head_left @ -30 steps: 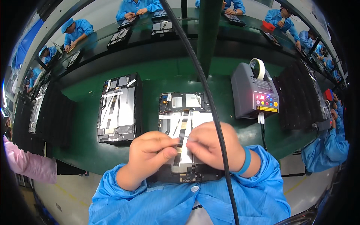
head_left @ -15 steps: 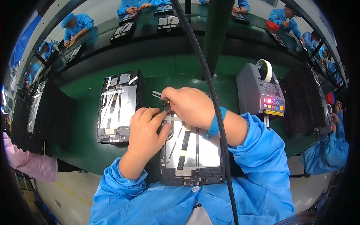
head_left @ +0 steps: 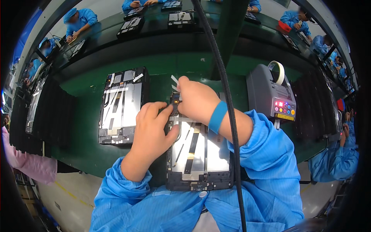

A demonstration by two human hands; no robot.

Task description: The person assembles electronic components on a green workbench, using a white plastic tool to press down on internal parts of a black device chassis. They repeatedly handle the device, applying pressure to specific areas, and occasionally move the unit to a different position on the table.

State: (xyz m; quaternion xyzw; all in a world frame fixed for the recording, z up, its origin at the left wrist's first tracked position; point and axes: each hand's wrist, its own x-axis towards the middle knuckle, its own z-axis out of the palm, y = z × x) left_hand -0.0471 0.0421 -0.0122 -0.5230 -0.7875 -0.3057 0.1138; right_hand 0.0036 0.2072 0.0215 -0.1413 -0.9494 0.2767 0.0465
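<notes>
An opened tablet [head_left: 218,152] with a silver inside and black frame lies in front of me, its lower edge close to my body. My right hand [head_left: 199,98], wearing a blue wristband [head_left: 218,117], is closed over the tablet's upper part. Tweezers [head_left: 174,80] stick out of its fingers, the two prongs spread toward the upper left. My left hand [head_left: 150,125] rests at the tablet's upper left edge, fingers stretched and thumb apart. Its fingertips touch the frame beside a small amber part [head_left: 176,102]. The right fingertips are partly hidden behind that hand.
Left of the tablet stands a stack of similar opened tablets [head_left: 131,101]. A grey tape dispenser [head_left: 266,91] with a tape roll sits at right. Dark stacks [head_left: 52,112] line both sides. A black cable [head_left: 222,73] hangs across the view. Co-workers [head_left: 79,23] sit beyond the bench.
My right hand has lifted slightly away from the tablet's top edge, and the tweezers' prongs point further up. The left hand's fingers have shifted a little. The whole view has tilted slightly.
</notes>
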